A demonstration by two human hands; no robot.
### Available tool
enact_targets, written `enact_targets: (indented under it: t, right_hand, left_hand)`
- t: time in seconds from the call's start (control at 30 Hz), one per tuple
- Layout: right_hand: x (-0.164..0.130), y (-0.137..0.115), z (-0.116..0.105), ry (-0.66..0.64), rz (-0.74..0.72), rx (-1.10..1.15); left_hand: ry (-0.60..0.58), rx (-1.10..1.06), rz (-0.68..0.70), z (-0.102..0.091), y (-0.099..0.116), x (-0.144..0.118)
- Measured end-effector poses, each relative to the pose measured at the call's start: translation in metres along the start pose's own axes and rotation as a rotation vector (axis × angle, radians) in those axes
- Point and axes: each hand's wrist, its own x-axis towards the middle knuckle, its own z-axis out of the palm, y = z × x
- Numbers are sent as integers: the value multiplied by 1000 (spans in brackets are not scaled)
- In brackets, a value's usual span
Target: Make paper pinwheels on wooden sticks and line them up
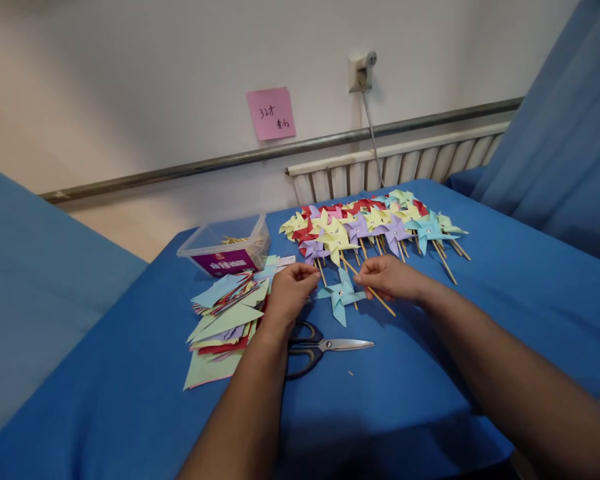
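Blue pinwheel (341,294) just beyond the scissors (325,347): my right hand (387,277) pinches its stick, my left hand (293,287) curls narrowly beside it. Light, crushable paper; I judge the stiff stick the safest hold.

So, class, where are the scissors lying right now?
The scissors lie low in the middle of the blue table, below the light-blue pinwheel, beside the left forearm.

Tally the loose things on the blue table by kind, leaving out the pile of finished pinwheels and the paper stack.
Blue pinwheel between the left hand and right hand: 1
Scissors: 1
Clear plastic box: 1
Total: 3
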Motion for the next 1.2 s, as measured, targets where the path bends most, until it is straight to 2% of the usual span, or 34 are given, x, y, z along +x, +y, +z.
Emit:
enact_targets:
  t: [0.2,0.37,0.7,0.97,1.1,1.2]
  right_hand:
    - [4,12,-3,140,-66,-83]
    - [8,13,3,163,-122,-155]
    - [13,17,8,204,-126,-83]
    - [16,20,8,282,-231,-36]
    - [17,19,13,252,-168,110]
    - [15,17,15,225,-147,129]
  left_hand:
    - [-149,437,226,11,-12,-6]
    - [-273,642,292,12,-14,-7]
    - [-247,683,298,19,-19,-5]
    - [-273,757,339,19,-22,-3]
    - [-288,800,360,18,-21,-3]
    - [-274,806,348,19,-20,-5]
